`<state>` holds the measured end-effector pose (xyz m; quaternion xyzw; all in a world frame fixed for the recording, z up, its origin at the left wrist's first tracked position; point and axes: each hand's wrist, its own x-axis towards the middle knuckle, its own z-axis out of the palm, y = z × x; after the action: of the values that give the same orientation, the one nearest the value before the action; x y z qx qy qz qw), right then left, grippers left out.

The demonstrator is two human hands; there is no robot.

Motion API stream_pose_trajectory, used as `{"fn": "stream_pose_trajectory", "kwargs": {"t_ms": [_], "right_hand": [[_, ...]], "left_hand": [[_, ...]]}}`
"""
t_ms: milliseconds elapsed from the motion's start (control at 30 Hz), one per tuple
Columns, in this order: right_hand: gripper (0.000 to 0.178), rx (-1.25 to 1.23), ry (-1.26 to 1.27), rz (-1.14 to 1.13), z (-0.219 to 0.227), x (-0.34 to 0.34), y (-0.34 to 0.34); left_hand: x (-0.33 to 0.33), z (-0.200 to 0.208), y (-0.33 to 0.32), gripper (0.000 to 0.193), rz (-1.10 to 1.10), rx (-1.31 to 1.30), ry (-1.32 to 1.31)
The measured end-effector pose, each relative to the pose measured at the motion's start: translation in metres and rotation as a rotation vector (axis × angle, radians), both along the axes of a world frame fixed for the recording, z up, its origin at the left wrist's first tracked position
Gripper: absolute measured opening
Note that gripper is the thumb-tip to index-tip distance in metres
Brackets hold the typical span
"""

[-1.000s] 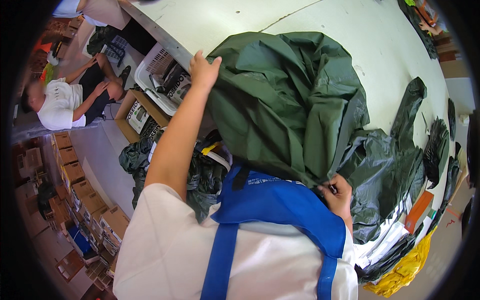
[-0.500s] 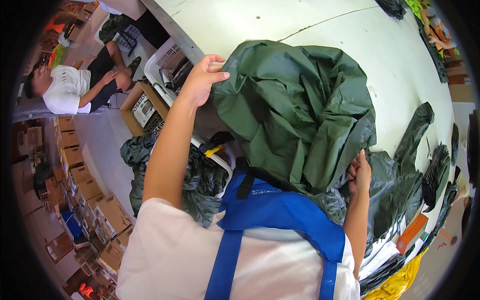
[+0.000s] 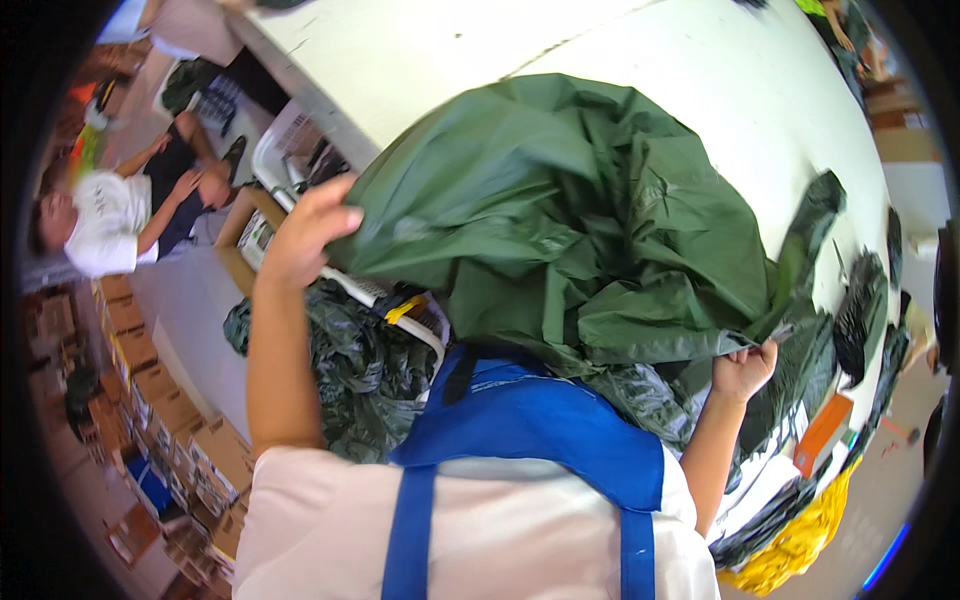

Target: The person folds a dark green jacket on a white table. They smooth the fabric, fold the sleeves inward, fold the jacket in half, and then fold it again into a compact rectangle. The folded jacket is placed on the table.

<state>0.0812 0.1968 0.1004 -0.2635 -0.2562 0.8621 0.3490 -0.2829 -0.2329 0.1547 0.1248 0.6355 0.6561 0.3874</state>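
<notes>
A large dark green sheet of thin waterproof fabric [image 3: 560,230] spreads crumpled over the near edge of a white table [image 3: 430,60]; whether it is a garment cannot be made out. At its left edge, my left hand [image 3: 305,235] is closed on the fabric, slightly blurred, with thumb and fingers pinching it. My right hand [image 3: 745,372] grips the lower right edge, its fingers curled round the hem. Between the hands the sheet billows up in folds. More dark green material [image 3: 645,405] lies crumpled beneath it.
Left of me, a white plastic basket [image 3: 365,290] stands by a heap of green fabric [image 3: 370,350]. A person [image 3: 110,215] sits at the far left, above stacked cardboard boxes [image 3: 220,450]. Black bundles [image 3: 862,320], an orange-red object [image 3: 825,435] and yellow material [image 3: 800,545] lie at right.
My left hand has moved left and nearer to me, drawing the sheet wider. My right hand has shifted slightly right and nearer, pulling the hem straighter. The view has shifted a little.
</notes>
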Motion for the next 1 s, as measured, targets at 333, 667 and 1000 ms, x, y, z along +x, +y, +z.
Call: {"fn": "stream_pose_trajectory", "kwargs": {"t_ms": [333,667,1000], "right_hand": [[0.056,0.033,-0.179,-0.184,0.006,0.139,-0.044],[0.018,0.227,-0.316,-0.019,0.023,0.126,-0.065],[0.036,0.118,-0.263,-0.401,-0.008,0.172,-0.073]], "left_hand": [[-0.046,-0.081,0.043,0.046,-0.009,-0.704,0.887],[0.023,0.022,0.317,0.067,-0.544,-0.301,0.735],[0.013,0.034,0.255,0.026,-0.615,0.392,0.504]]}}
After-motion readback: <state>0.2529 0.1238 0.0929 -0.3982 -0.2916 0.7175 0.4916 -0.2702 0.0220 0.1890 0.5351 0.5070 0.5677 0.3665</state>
